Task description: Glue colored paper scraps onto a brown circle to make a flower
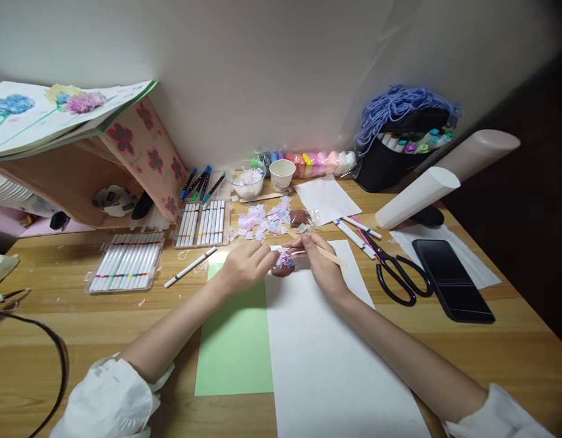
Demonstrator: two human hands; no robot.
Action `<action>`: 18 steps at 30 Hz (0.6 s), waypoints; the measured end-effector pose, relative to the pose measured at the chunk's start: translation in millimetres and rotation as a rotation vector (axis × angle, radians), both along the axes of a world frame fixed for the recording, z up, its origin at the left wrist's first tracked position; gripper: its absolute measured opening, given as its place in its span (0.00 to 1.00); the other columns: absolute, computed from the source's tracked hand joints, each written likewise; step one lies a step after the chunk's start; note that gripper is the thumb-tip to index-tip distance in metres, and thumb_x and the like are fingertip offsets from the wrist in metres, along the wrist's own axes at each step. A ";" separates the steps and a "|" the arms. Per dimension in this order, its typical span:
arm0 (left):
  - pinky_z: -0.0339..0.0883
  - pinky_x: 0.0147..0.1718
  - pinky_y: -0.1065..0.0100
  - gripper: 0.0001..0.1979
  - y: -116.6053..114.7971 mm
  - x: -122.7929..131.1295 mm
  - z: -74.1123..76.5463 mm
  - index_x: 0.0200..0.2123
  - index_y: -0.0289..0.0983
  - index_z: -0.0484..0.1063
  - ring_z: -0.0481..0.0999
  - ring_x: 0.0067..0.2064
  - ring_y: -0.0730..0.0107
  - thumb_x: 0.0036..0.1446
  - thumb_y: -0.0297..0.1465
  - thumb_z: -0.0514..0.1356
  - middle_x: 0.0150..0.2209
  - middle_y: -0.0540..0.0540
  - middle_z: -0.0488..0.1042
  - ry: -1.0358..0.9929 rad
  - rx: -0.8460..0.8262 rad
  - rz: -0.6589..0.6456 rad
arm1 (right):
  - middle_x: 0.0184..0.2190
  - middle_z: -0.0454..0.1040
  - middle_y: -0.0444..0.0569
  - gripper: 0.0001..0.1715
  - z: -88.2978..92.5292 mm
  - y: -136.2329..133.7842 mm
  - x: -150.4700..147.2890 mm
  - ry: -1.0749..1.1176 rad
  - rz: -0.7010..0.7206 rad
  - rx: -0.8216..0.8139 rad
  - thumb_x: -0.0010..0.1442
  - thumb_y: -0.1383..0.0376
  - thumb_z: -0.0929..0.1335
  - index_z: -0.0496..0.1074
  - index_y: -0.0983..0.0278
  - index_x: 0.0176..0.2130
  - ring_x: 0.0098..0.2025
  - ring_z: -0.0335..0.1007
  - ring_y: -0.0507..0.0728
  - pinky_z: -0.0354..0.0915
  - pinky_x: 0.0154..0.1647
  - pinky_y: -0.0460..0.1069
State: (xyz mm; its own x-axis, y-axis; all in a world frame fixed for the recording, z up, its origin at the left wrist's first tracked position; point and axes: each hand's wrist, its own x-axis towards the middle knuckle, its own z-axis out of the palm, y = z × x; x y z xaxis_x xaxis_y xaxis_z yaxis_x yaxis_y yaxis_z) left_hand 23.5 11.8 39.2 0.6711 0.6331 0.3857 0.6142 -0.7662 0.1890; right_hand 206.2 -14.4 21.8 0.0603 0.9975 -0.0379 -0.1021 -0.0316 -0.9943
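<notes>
My left hand point(245, 265) and my right hand point(318, 260) meet over the far edge of a white sheet point(336, 359). Between them sits a small brown lump point(284, 265) covered with pink and blue paper bits. The left hand's fingers are pinched against it. In my right hand is a wooden stick point(332, 257) that points right, along with a small white strip. Just behind the hands lies a pile of pink and blue paper scraps point(263, 220). A green sheet point(238, 340) lies under the white one's left edge.
Two open marker trays point(128, 261) point(203, 222) and a loose white pen point(190, 267) lie left. Black scissors point(395, 271), a phone point(452, 278) and paper rolls point(418, 196) are right. A paper cup point(281, 174), a clear bowl point(250, 180) and clay packs point(308, 162) stand along the wall.
</notes>
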 end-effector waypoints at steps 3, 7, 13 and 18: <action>0.47 0.21 0.67 0.14 -3.3 0.7 2.0 0.28 0.40 0.67 0.61 0.22 0.73 0.64 0.33 0.48 0.19 0.51 0.63 -0.004 0.019 -0.177 | 0.34 0.76 0.50 0.16 9.6 -5.1 5.1 0.035 0.113 -0.100 0.56 0.53 0.68 0.67 0.63 0.32 0.33 0.73 0.54 0.70 0.34 0.49; 0.48 0.20 0.67 0.14 -6.3 3.0 1.9 0.30 0.40 0.69 0.64 0.22 0.73 0.64 0.33 0.48 0.19 0.50 0.65 0.039 -0.086 -0.230 | 0.32 0.75 0.47 0.15 11.4 -12.1 11.7 0.024 0.115 -0.095 0.49 0.59 0.74 0.66 0.63 0.31 0.32 0.72 0.53 0.69 0.35 0.48; 0.62 0.30 0.69 0.16 -22.7 17.2 -2.8 0.36 0.38 0.71 0.71 0.30 0.69 0.60 0.44 0.52 0.26 0.46 0.72 -0.374 -0.562 0.221 | 0.30 0.73 0.46 0.16 9.8 -17.2 16.2 -0.015 0.035 -0.007 0.48 0.61 0.74 0.63 0.63 0.27 0.34 0.71 0.54 0.68 0.39 0.50; 0.56 0.23 0.72 0.16 -31.5 30.4 -8.9 0.30 0.35 0.72 0.65 0.24 0.74 0.54 0.44 0.58 0.22 0.50 0.69 -0.595 -1.054 0.289 | 0.30 0.73 0.46 0.16 0.2 -23.4 14.6 -0.051 0.028 0.026 0.48 0.60 0.74 0.64 0.62 0.27 0.34 0.71 0.54 0.68 0.38 0.50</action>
